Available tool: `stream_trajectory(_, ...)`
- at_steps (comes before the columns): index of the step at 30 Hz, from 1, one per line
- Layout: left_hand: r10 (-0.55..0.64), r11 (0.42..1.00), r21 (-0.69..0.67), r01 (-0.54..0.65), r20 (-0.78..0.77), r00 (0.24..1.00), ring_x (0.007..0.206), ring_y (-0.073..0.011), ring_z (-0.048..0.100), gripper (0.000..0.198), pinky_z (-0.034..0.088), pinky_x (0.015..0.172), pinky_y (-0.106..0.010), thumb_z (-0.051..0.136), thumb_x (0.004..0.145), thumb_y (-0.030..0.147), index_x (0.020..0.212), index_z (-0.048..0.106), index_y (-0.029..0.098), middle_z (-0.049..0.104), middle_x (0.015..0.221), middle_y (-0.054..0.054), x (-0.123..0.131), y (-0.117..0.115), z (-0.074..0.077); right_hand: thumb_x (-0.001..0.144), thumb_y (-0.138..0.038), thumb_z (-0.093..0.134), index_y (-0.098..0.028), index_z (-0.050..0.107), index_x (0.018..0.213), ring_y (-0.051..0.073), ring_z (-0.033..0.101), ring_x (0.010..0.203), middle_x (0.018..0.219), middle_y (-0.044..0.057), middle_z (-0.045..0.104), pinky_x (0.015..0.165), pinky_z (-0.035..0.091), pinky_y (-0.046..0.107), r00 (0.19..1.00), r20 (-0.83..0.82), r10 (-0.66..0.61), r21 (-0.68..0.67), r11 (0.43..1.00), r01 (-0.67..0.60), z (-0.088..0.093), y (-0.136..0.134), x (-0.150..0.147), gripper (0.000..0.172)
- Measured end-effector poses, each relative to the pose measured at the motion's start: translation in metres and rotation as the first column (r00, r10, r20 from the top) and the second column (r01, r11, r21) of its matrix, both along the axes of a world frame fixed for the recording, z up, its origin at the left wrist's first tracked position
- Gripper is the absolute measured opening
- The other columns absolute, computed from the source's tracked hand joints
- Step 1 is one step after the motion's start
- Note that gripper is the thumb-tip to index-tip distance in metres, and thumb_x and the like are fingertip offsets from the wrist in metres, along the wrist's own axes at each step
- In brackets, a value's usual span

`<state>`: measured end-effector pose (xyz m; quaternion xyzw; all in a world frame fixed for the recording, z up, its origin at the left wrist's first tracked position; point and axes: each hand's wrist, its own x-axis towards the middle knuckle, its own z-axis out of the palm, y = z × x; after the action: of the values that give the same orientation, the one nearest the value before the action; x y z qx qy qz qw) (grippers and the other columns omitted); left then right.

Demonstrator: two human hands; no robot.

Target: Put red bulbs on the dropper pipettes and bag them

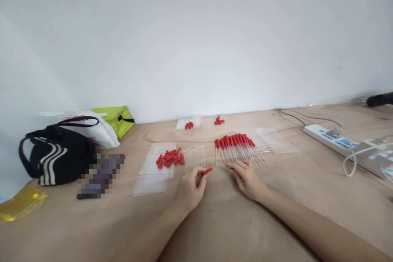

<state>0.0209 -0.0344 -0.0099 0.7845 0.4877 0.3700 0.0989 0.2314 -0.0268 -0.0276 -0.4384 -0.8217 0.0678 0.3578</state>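
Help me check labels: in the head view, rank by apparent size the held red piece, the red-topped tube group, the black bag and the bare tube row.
1. Black bag
2. Red-topped tube group
3. Bare tube row
4. Red piece in the left hand

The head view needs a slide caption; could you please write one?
Left hand pinching a red cap, right hand holding a thin tube near a row of red-capped tubes.
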Motion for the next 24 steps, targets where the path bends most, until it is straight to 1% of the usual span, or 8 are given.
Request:
stream_trajectory(2, -0.006, 1.000, 0.006, 0.006, 0.005, 1.000, 0.072, -0.0162, 0.060, 0.013, 0.045, 0.067, -0.030, 0.046, 0.078, 0.017, 0.086, 0.056, 0.019, 0.065, 0.078, -0.002, 0.001, 0.000, 0.001, 0.085, -0.011, 0.032, -0.019, 0.054, 0.100, 0.015, 0.054, 0.072, 0.084, 0.005, 0.061, 0.074, 0.032, 0.033, 1.000, 0.013, 0.016, 0.004, 1.000, -0.016, 0.003, -0.002, 0.001, 0.028)
stream_trajectory(5, -0.002, 1.000, 0.013, 0.002, 0.004, 1.000, 0.077, -0.0176, 0.060, 0.013, 0.045, 0.071, -0.032, 0.046, 0.078, 0.017, 0.087, 0.057, 0.019, 0.066, 0.082, -0.003, -0.001, 0.000, 0.002, 0.085, -0.010, 0.033, -0.020, 0.054, 0.103, 0.014, 0.055, 0.072, 0.082, 0.004, 0.061, 0.076, 0.031, 0.033, 0.998, 0.033, 0.045, 0.004, 0.999, -0.046, 0.006, -0.001, -0.003, 0.030)
stream_trajectory(8, 0.001, 1.000, -0.023, -0.001, 0.017, 1.000, 0.074, -0.0171, 0.060, 0.013, 0.046, 0.068, -0.031, 0.047, 0.079, 0.019, 0.087, 0.056, 0.019, 0.066, 0.081, -0.003, -0.002, 0.000, 0.002, 0.085, -0.010, 0.034, -0.021, 0.054, 0.105, 0.013, 0.056, 0.073, 0.082, 0.003, 0.062, 0.076, 0.031, 0.032, 0.996, 0.061, 0.063, 0.000, 0.998, -0.063, 0.007, -0.001, -0.006, 0.030)
stream_trajectory(12, -0.040, 0.993, -0.109, 0.053, 0.119, 0.992, 0.063, -0.0130, 0.060, 0.013, 0.048, 0.059, -0.025, 0.045, 0.080, 0.019, 0.089, 0.054, 0.018, 0.064, 0.072, -0.001, 0.000, 0.001, 0.003, 0.085, -0.013, 0.037, -0.022, 0.054, 0.106, 0.013, 0.056, 0.072, 0.082, 0.003, 0.062, 0.076, 0.030, 0.031, 0.995, 0.075, 0.071, -0.014, 0.997, -0.071, 0.008, -0.003, -0.008, 0.029)
stream_trajectory(14, -0.054, 0.991, -0.111, 0.069, 0.134, 0.989, 0.062, -0.0124, 0.060, 0.017, 0.048, 0.058, -0.024, 0.045, 0.080, 0.018, 0.094, 0.054, 0.018, 0.064, 0.072, -0.001, 0.000, 0.002, 0.005, 0.085, -0.014, 0.037, -0.021, 0.054, 0.107, 0.013, 0.055, 0.073, 0.082, 0.003, 0.062, 0.076, 0.030, 0.031, 0.994, 0.068, 0.080, -0.026, 0.997, -0.079, 0.010, -0.005, -0.010, 0.029)
stream_trajectory(17, -0.059, 0.993, -0.097, 0.070, 0.112, 0.992, 0.062, -0.0127, 0.060, 0.022, 0.048, 0.059, -0.024, 0.046, 0.080, 0.019, 0.100, 0.056, 0.017, 0.065, 0.073, -0.001, 0.000, 0.002, 0.006, 0.085, -0.014, 0.038, -0.020, 0.054, 0.107, 0.013, 0.055, 0.074, 0.083, 0.004, 0.062, 0.077, 0.029, 0.031, 0.994, 0.049, 0.102, -0.039, 0.994, -0.100, 0.012, -0.006, -0.014, 0.028)
stream_trajectory(21, -0.046, 0.994, -0.093, 0.055, 0.091, 0.995, 0.058, -0.0124, 0.058, 0.019, 0.047, 0.055, -0.023, 0.050, 0.080, 0.027, 0.091, 0.060, 0.017, 0.064, 0.067, 0.000, 0.000, 0.003, 0.005, 0.084, -0.015, 0.039, -0.020, 0.057, 0.100, 0.014, 0.054, 0.073, 0.080, 0.003, 0.061, 0.076, 0.029, 0.031, 0.990, 0.022, 0.137, -0.059, 0.989, -0.136, 0.014, -0.007, -0.016, 0.025)
stream_trajectory(24, -0.052, 0.992, -0.105, 0.063, 0.104, 0.993, 0.054, -0.0115, 0.055, 0.018, 0.045, 0.052, -0.022, 0.048, 0.081, 0.030, 0.084, 0.061, 0.017, 0.062, 0.063, 0.000, -0.001, 0.003, 0.003, 0.085, -0.016, 0.038, -0.019, 0.058, 0.096, 0.014, 0.053, 0.071, 0.077, 0.003, 0.061, 0.075, 0.028, 0.031, 0.987, 0.009, 0.163, -0.078, 0.984, -0.162, 0.014, -0.008, -0.015, 0.023)
